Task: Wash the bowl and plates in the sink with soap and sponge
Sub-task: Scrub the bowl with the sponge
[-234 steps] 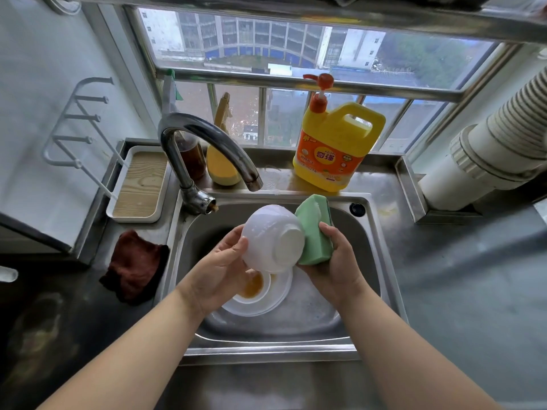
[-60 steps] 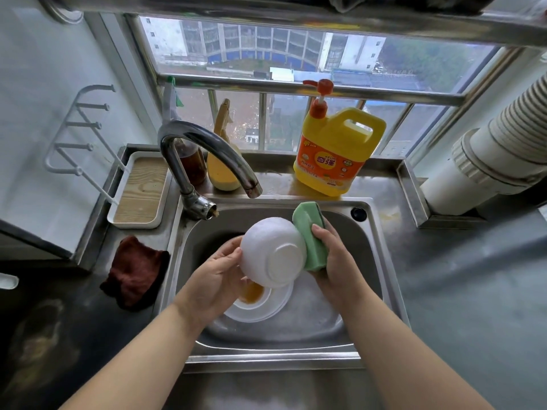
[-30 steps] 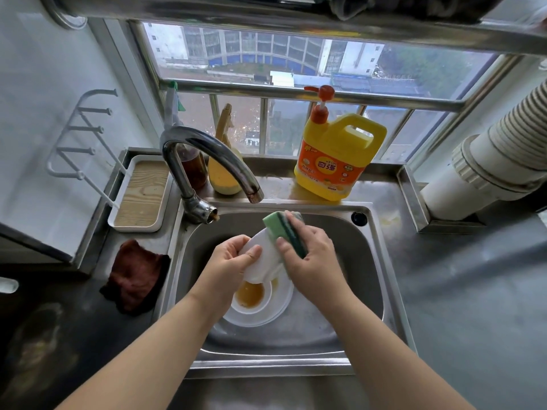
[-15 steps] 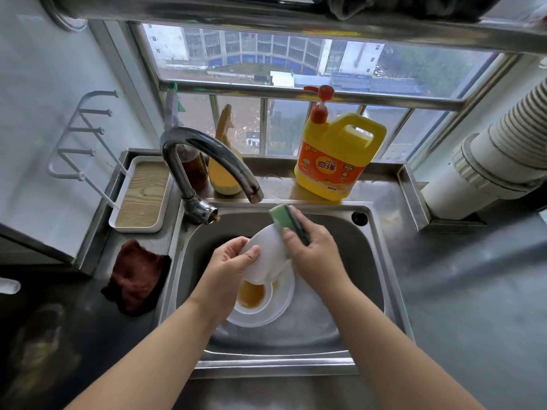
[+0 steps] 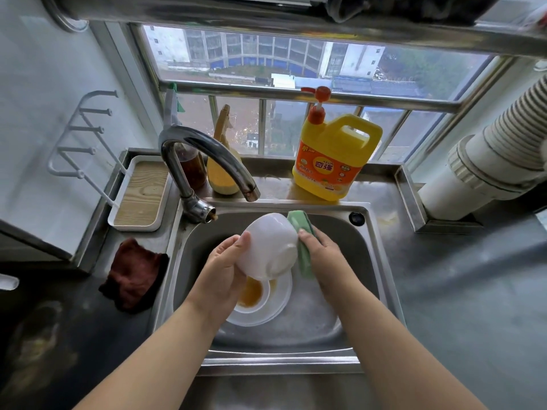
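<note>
White bowl [image 5: 269, 247] over sink [image 5: 381, 261]: left hand [image 5: 222, 270] grip grasps it; right hand [image 5: 322, 255] grip presses green sponge [image 5: 302, 244] against it.

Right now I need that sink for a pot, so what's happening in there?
A person is washing up. The left hand holds a white bowl tipped over the sink, bottom toward the camera, while the right hand presses a green sponge against its side. Below them white plates lie stacked in the basin, the top dish holding brownish liquid, so they look unwashed. The tap shows no running water.
</note>
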